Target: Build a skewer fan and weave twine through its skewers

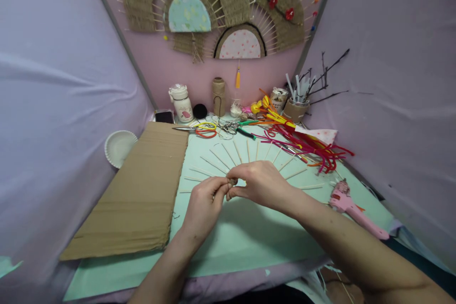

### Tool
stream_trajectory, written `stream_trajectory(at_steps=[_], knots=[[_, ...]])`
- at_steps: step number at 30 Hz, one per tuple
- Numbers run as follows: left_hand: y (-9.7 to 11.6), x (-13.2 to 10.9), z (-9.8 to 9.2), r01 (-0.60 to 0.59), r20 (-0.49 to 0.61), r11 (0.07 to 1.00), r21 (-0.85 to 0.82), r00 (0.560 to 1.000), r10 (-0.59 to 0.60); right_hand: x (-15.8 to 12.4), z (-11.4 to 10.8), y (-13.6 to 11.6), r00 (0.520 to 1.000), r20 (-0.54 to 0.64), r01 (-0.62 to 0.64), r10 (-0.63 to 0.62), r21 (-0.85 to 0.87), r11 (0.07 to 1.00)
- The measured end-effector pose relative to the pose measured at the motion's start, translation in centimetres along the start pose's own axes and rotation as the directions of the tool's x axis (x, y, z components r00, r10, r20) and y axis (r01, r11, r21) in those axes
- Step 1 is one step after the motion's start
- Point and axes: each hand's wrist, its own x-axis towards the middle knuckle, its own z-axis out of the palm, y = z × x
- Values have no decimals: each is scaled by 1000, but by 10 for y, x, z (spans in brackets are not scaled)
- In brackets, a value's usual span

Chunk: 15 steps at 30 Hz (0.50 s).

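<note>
Both of my hands meet over the middle of the pale green table [249, 242]. My left hand [206, 199] is closed, its thumb and fingers pinching a small brown piece [232, 182] that looks like twine or cord. From the right, my right hand [254, 183] pinches the same piece between thumb and fingers. Thin pale sticks [217, 157] fan out in a half circle behind and beside my hands. Their inner ends are mostly hidden by my hands, so how they are joined there cannot be made out.
Cardboard [142, 194] lies at the left, beside a white paper plate [120, 148]. Scissors [204, 129], a bottle [181, 103] and a twine roll [218, 96] stand or lie at the back. Pipe cleaners [302, 142] and a pink glue gun [352, 206] are at the right.
</note>
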Motion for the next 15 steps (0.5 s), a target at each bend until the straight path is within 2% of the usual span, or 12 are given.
stream_trajectory(at_steps=[4, 7, 11, 15], knots=[[0, -2, 2, 30, -84, 992, -123, 996, -41, 0, -4, -1, 999, 12, -41, 41, -3, 999], [0, -3, 2, 43, -97, 975, -218, 993, -66, 0, -4, 1, 1000, 11, -24, 24, 38, 999], [-1, -4, 2, 19, -101, 980, -200, 994, -40, -2, -2, 6, 1000, 2, 6, -6, 136, 991], [-5, -5, 4, 2, -158, 986, -167, 987, -29, -3, 1, 12, 1000, -14, -16, 19, 191, 981]])
